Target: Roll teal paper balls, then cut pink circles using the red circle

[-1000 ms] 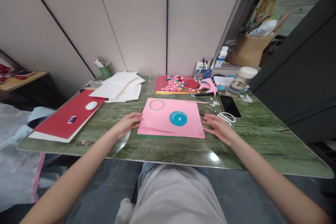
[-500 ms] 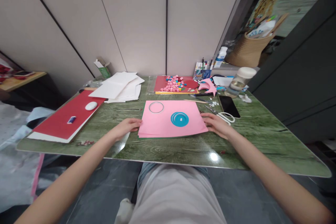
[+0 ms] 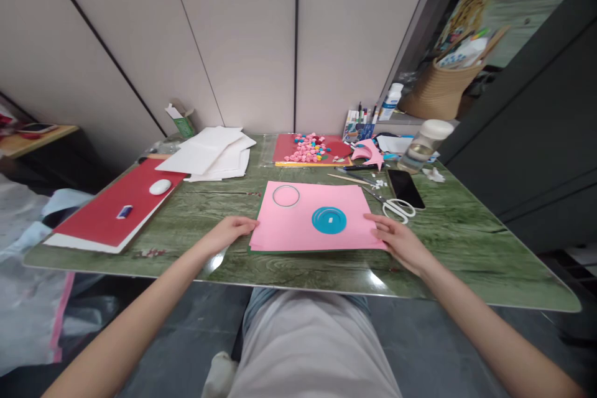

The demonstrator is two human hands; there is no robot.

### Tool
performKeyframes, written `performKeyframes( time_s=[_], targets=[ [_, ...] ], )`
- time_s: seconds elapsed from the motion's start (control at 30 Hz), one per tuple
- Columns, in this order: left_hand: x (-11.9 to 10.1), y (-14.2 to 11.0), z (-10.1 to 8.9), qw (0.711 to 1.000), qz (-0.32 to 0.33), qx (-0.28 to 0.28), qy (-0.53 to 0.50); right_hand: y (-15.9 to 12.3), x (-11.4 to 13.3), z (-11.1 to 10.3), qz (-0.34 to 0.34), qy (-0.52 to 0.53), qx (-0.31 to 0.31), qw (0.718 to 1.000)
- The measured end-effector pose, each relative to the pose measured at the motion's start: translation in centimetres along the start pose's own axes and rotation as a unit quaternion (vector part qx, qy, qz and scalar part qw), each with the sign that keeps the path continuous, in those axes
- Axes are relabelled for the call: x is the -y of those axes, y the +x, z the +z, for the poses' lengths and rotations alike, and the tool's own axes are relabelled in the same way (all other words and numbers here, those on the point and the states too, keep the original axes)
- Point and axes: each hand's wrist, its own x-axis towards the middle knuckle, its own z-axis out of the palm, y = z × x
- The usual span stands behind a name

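A stack of pink paper point(image 3: 291, 230) with dark green edges showing beneath it lies across the table in front of me. My left hand point(image 3: 228, 234) is closed on its left edge. On the right edge, my right hand point(image 3: 398, 241) grips the paper with fingers over the top; its thumb is hard to make out. A blue paper disc point(image 3: 321, 222) with ring-shaped cuts and a small white square rests on the pink sheet. Near the sheet's upper left lies a thin ring point(image 3: 273, 197). White-handled scissors point(image 3: 401, 204) sit just beyond my right hand.
A phone point(image 3: 407, 189) and a water bottle point(image 3: 422, 152) stand at the right. Pink and blue pieces point(image 3: 308, 150) are piled on red sheets at the back. White sheets point(image 3: 205, 149) and red paper point(image 3: 100, 214) with a white oval object point(image 3: 160, 187) occupy the left.
Both hands have shifted the pink stack slightly right and towards me, with the disc and ring moving along. The right hand now reaches further over the edge.
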Motion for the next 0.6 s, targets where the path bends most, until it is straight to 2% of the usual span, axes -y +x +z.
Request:
performKeyframes(
  time_s=[0.13,0.3,0.47,0.6],
  targets=[
    [-0.1,-1.1,0.5,0.997,0.029,-0.003,0.076,-2.0,-1.0,-0.1,0.008,0.003,0.006,1.000],
    [0.0,-2.2,0.7,0.995,0.031,-0.003,0.092,-3.8,-1.9,0.3,0.027,-0.013,0.009,1.000],
    [0.0,-2.3,0.7,0.995,0.033,-0.011,0.090,-3.9,-2.3,0.1,0.024,-0.050,0.017,0.998],
    [0.2,-2.2,1.0,0.996,0.034,0.002,0.084,-3.5,-2.1,-0.2,0.002,-0.119,0.018,0.993]
  ],
)
